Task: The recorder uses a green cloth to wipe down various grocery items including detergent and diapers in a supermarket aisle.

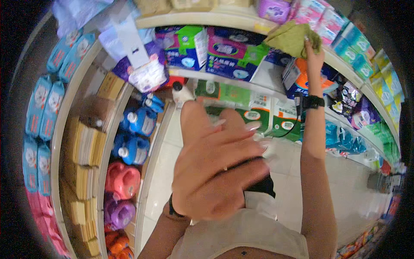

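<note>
My right hand [313, 53] grips a crumpled olive-green cloth [289, 39] against the front edge of the upper shelf [207, 20]. A black band [313, 102] circles that wrist, with a thin dark cable hanging beside it. Close to the camera, my left hand [223, 171] looks large and somewhat blurred, its fingers bent and nails pointing right. Nothing shows in its fingers, though its inner side is partly hidden. Below the cloth stands an orange-and-blue package [302, 79]. Purple, green and blue packages [231, 48] sit to its left on the same shelf.
Shelving curves around me. At left are teal packs [45, 108], stacked brown paper goods [87, 145], and blue [137, 150], red [123, 179] and purple jugs [119, 213]. A white bottle [182, 94] with a black cap stands beyond my left hand. Pale floor tiles [284, 181] lie below.
</note>
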Available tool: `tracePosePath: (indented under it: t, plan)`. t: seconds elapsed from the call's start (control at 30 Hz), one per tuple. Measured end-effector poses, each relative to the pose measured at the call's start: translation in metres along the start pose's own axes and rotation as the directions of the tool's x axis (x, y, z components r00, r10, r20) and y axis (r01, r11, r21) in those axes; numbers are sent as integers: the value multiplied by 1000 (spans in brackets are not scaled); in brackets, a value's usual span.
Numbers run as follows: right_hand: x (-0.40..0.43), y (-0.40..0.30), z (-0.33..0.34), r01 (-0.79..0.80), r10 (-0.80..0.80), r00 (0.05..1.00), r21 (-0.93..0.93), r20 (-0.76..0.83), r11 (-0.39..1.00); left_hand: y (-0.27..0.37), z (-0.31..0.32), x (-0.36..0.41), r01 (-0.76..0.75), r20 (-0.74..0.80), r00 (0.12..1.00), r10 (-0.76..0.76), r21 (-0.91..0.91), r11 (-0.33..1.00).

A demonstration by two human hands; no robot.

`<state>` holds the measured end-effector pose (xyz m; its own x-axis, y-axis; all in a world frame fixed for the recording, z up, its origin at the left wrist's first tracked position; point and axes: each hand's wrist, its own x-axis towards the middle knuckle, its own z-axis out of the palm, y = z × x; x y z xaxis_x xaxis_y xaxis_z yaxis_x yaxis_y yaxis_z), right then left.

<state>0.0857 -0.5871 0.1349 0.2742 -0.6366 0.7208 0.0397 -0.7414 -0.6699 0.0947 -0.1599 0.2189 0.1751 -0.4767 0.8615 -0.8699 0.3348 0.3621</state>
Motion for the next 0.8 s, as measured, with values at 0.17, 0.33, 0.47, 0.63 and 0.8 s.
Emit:
tracePosePath:
  t: [0.17,0.33,0.47,0.63,0.8]
  plan:
    - [-9,-34,18,-7,10,1000,142,-18,990,59,-28,-13,312,159,950,-270,-401,861]
    - [-10,-22,15,-58,67,997,195,-40,979,57,-5,15,-179,-373,913,-168,-734,655]
    - [-16,-7,4,-66,71,997,145,-28,987,42,4,-18,-701,-624,679,388,-392,596]
    - [-15,-24,15,39,-42,999,170,15,985,-32,41,-31,-185,-68,982,178,-123,975]
    - [-14,-26,1,94,-96,995,76,33,993,-184,114,9,153,171,954,-248,432,889]
